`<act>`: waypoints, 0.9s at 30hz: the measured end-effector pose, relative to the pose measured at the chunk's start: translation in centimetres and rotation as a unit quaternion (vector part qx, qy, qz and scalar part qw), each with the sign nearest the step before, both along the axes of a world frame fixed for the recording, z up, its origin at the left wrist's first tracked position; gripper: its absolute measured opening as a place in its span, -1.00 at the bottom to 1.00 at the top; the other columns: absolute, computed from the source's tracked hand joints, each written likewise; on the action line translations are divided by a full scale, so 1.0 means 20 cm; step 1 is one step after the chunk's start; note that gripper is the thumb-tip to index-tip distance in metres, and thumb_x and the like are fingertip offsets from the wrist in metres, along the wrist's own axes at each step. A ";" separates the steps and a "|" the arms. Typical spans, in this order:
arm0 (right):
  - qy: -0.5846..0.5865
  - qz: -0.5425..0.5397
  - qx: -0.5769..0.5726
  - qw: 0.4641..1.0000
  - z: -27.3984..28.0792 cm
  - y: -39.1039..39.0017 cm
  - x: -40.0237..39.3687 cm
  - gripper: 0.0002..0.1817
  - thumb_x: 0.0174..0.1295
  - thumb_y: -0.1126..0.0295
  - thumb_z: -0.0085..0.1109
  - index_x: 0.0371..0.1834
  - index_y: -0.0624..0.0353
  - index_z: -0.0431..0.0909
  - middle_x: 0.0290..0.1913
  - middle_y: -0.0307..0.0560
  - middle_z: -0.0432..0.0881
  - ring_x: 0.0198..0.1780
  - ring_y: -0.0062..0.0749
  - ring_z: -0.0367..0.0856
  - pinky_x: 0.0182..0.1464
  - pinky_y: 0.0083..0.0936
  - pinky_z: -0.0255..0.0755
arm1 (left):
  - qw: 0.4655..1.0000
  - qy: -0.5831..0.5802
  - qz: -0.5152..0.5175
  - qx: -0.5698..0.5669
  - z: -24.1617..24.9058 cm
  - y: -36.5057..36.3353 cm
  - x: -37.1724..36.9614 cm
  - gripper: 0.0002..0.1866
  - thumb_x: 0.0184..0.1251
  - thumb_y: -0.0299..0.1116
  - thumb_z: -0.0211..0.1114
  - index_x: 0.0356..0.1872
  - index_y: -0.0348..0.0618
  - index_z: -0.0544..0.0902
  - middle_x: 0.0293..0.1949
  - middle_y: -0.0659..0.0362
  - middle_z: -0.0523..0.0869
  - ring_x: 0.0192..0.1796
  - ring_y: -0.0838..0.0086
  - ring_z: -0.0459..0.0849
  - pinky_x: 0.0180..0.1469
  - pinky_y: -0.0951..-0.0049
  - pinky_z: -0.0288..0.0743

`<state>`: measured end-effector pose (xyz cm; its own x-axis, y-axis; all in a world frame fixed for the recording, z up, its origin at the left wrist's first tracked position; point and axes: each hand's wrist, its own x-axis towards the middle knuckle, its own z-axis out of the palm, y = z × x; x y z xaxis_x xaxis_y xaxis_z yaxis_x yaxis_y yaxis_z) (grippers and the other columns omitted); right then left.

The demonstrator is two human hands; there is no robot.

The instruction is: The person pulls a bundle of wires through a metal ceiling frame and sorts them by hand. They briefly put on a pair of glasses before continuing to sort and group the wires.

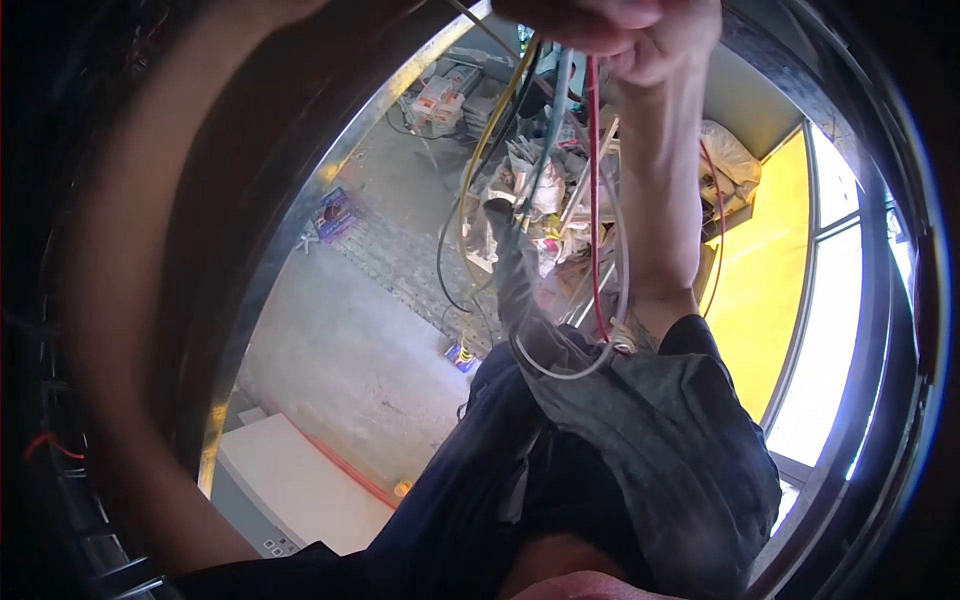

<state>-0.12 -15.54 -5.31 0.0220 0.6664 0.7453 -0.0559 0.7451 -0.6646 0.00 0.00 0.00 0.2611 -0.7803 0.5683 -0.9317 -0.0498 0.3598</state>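
Observation:
My right hand [655, 40] is raised at the top edge, its fingers curled closed where a bunch of cables hangs down. Among them are a red cable [594, 180], a yellow cable [487, 140], a grey-blue cable [558, 110] and a white cable [570, 376] that loops low in front of my clothing. The fingertips are partly in shadow and cut off by the frame. My left arm, blurred, reaches up along the left side. Only the edge of my left hand [275, 10] shows at the top, with its fingers out of sight.
A round, dark-rimmed opening surrounds the view. Far below, the floor [330, 310] holds a heap of bags and debris [545, 190], stacked boxes [437, 103] and a blue box [335, 215]. A white cabinet-like unit [300, 480] stands lower left. To the right is a yellow panel [775, 270] beside bright windows.

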 end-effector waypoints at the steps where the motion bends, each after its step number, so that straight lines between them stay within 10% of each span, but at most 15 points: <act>1: -0.052 0.142 -0.041 0.988 0.05 0.00 0.15 -0.65 0.59 0.20 -0.29 -0.04 0.17 0.49 -0.51 -0.20 0.55 -0.46 -0.44 0.66 -0.32 -0.29 0.72 | 0.995 0.064 0.004 -0.075 -0.12 -0.02 -0.02 -0.30 0.60 0.14 -0.50 0.15 -0.11 0.55 0.21 -0.10 0.59 0.43 0.21 0.37 0.57 0.02 0.02; 5: -0.025 0.144 0.024 0.989 0.03 0.06 0.21 -0.64 0.60 0.20 -0.31 -0.01 0.19 0.47 -0.49 -0.15 0.57 -0.38 -0.32 0.70 -0.22 -0.21 0.72 | 0.950 -0.055 0.031 0.307 0.00 0.16 -0.05 -0.58 0.62 -0.11 -0.15 0.04 -0.13 0.62 0.01 0.01 0.70 0.10 0.31 0.66 0.39 0.17 0.39; 12: 0.052 0.078 0.005 0.996 0.10 0.10 0.00 -0.65 0.60 0.21 -0.34 0.04 0.22 0.42 -0.43 -0.03 0.59 -0.17 0.01 0.73 -0.01 -0.03 0.68 | 0.865 -0.466 -0.008 0.187 -0.05 0.29 -0.11 -0.70 0.47 -0.17 0.14 0.03 -0.12 0.63 -0.02 0.12 0.64 0.16 0.32 0.56 0.43 0.06 0.29; 13: 0.036 0.141 0.016 0.989 0.12 0.13 0.00 -0.65 0.60 0.22 -0.34 0.03 0.22 0.42 -0.42 -0.04 0.59 -0.19 -0.02 0.72 -0.03 -0.03 0.69 | 0.932 -0.222 0.037 0.285 -0.04 0.31 -0.19 -0.69 0.40 -0.19 0.16 -0.01 -0.16 0.63 0.07 0.09 0.59 0.26 0.25 0.47 0.47 -0.03 0.17; 16: -0.029 0.336 0.100 0.936 0.00 0.41 0.25 -0.67 0.60 0.24 -0.32 0.00 0.21 0.44 -0.42 -0.05 0.55 -0.24 -0.10 0.71 -0.05 -0.02 0.70 | 0.884 -0.367 0.062 0.283 -0.03 0.44 -0.19 -0.66 0.41 -0.20 0.08 0.01 -0.20 0.62 0.14 0.02 0.53 0.32 0.20 0.41 0.49 -0.07 0.09; 22: 0.003 0.221 0.043 0.974 -0.05 0.37 0.30 -0.74 0.55 0.24 -0.20 -0.07 0.17 0.45 -0.32 0.06 0.62 -0.20 0.01 0.70 0.08 0.12 0.59 | 0.861 -0.333 0.110 0.370 0.04 0.41 -0.30 -0.55 0.41 -0.20 0.00 0.15 -0.34 0.46 0.13 -0.22 0.48 0.34 0.01 0.37 0.49 -0.14 0.06; 23: 0.042 0.177 0.001 0.983 -0.06 0.28 0.27 -0.71 0.56 0.24 -0.25 -0.08 0.17 0.45 -0.27 0.19 0.66 -0.11 0.12 0.70 0.18 0.22 0.49 | 0.820 -0.466 0.095 0.317 -0.04 0.45 -0.22 -0.51 0.43 -0.19 -0.01 0.15 -0.44 0.44 0.16 -0.30 0.43 0.33 -0.09 0.36 0.47 -0.20 0.05; 27: -0.115 -0.181 -0.142 0.966 0.10 0.01 0.15 -0.60 0.57 0.21 -0.25 -0.13 0.35 0.48 -0.16 0.43 0.67 -0.08 0.24 0.70 0.10 0.05 0.55 | 0.886 -0.340 0.116 0.294 -0.04 0.31 -0.22 -0.42 0.52 -0.14 -0.10 0.17 -0.61 0.42 0.29 -0.33 0.23 0.35 -0.13 0.32 0.49 -0.12 0.01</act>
